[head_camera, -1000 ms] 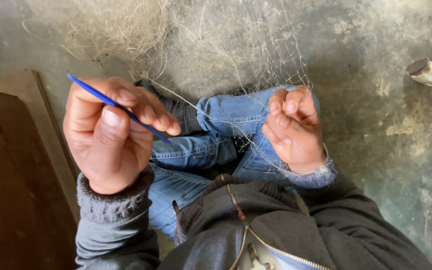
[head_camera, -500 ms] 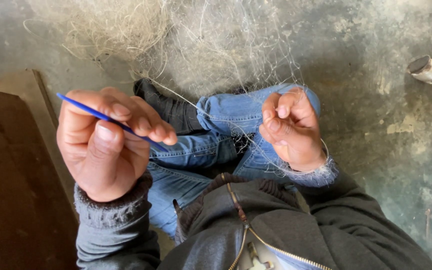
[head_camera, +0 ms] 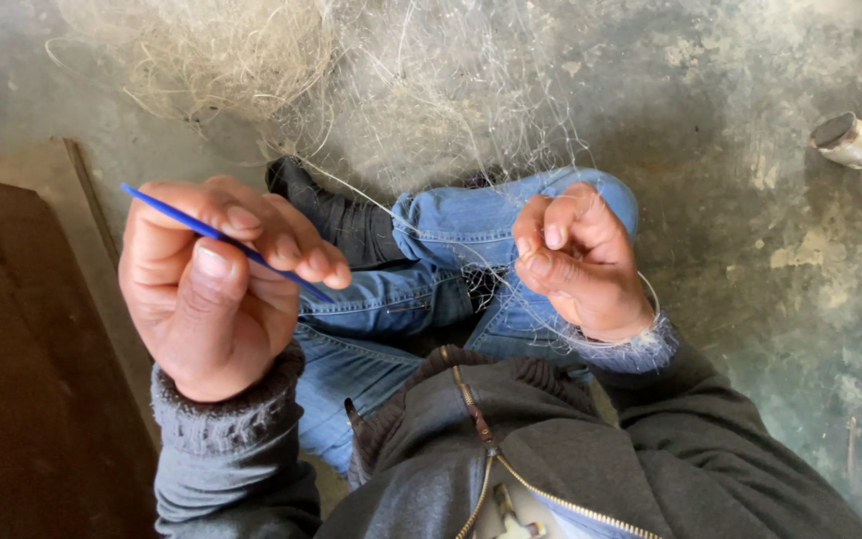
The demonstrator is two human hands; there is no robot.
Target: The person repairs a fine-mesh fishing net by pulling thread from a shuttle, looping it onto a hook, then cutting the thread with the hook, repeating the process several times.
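We are sitting on a stained grey concrete floor [head_camera: 750, 329], a brown wooden board [head_camera: 22, 399] lying at our left. A pale, fine fishing net [head_camera: 401, 100] is spreading over our knees. Our left hand [head_camera: 212, 289] is pinching a thin blue needle [head_camera: 167, 212], slanting upward; our right hand [head_camera: 576, 265] is curling closed on net strands.

No packages, labels, signs or screens in view.
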